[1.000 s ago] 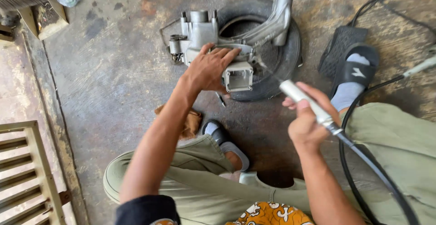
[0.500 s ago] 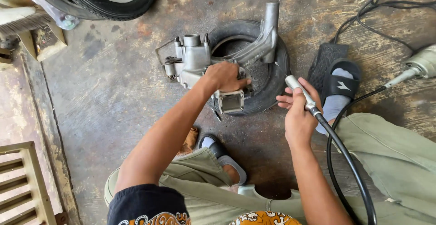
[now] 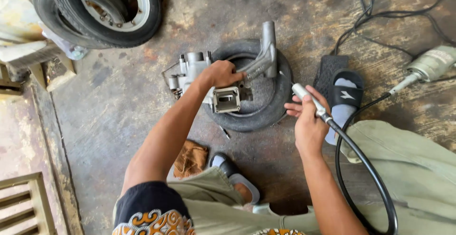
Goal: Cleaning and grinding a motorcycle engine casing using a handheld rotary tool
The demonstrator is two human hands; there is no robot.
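A grey metal engine casing (image 3: 197, 71) with a square port rests on a small black tyre (image 3: 270, 109) lying flat on the concrete floor. My left hand (image 3: 221, 73) grips the casing's middle from above. My right hand (image 3: 308, 121) is closed around the silver handpiece (image 3: 308, 99) of a flexible-shaft tool, to the right of the tyre, tip pointing up-left toward the casing. Its black hose (image 3: 365, 168) loops down over my right leg.
A large wheel with tyre (image 3: 102, 7) stands at the top left. The tool's motor (image 3: 432, 64) and black cables lie at the right. My sandalled right foot (image 3: 344, 102) rests on a black pedal. A brown rag (image 3: 190, 159) lies near my left foot.
The view has tilted so the large wheel and the tool's motor came into sight. My left hand shifted slightly on the casing; my right hand lowered the handpiece beside the tyre.
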